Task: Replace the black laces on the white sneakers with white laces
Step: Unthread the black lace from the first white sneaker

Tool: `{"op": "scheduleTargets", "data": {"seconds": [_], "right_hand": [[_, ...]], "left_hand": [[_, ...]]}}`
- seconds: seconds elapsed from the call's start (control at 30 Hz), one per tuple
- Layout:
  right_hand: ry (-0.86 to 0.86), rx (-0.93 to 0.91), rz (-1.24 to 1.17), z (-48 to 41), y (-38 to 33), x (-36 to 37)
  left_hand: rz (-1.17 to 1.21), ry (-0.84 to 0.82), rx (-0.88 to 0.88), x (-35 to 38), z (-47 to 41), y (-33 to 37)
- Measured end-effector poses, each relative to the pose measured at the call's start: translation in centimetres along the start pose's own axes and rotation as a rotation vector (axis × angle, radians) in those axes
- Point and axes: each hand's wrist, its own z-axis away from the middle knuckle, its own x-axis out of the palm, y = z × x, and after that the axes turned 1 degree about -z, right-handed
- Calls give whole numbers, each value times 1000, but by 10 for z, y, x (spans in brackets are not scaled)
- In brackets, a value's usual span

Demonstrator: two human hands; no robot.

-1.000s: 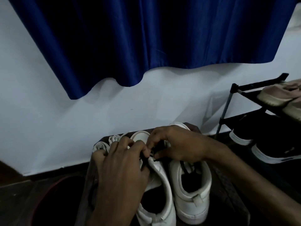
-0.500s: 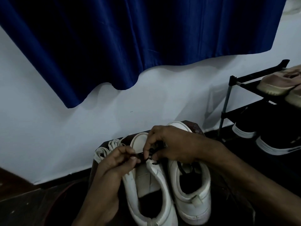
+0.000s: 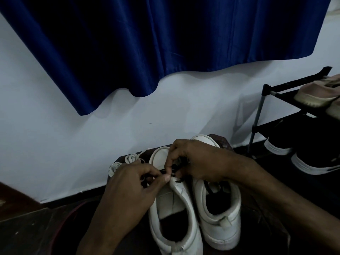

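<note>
Hanging over it all is a deep blue curtain [image 3: 147, 43], its wavy hem falling across a pale wall [image 3: 55, 144]. On the right stands a black shoe rack [image 3: 257, 115], with a pinkish shoe [image 3: 316, 94] on the upper shelf and black shoes with white soles [image 3: 312, 153] below.

What blocks the view? The hands themselves: they cover the lacing at the front of the left sneaker [image 3: 173, 218], and the right wrist hides the forefoot of the right sneaker [image 3: 220, 218].

The pair sits side by side on a dark surface [image 3: 223, 142] at bottom centre. Toes point at the wall, heels at the camera, long axes running almost straight away. Both are smooth white, with dark open mouths.

The left hand [image 3: 132, 186] pinches the black lace [image 3: 173, 167] between thumb and forefinger. The right hand [image 3: 198, 161] has its fingers curled, tips nipping the same lace just above the eyelets. More black lace lies loose in the right sneaker.

Coiled white laces [image 3: 128, 159] wait just left of the left toe, partly behind the left hand.
</note>
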Motion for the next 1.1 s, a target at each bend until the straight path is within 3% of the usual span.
{"op": "scheduleTargets", "data": {"seconds": [0.07,0.17,0.23,0.3,0.37,0.5,0.6,0.8,0.97,1.03,1.1], "right_hand": [[9,-1,10,-1,2,1],[11,6,11,0,3,3],[18,3,-9,0,4,4],[21,0,-24,-1,4,4],[11,-1,-20,-1,4,2],[15,-2,1,-1,6,3],[15,7,13,-2,6,4],[0,-12,3,0,3,0],[1,-12,-2,1,1,0],[4,-2,2,1,2,1],[11,2,1,0,2,1]], "left_hand": [[115,34,-46,5,-1,4],[830,108,-376,1,-7,5],[1046,198,-491,-4,-10,-3],[755,248,-404,-2,-8,-14],[364,237,-163,0,-4,-15],[83,33,140,-5,-4,-7],[30,-104,125,-5,-2,-3],[-273,22,97,-7,0,4],[-334,-63,154,-3,3,5],[-207,-59,131,-3,1,1],[18,86,81,-4,0,1]]}}
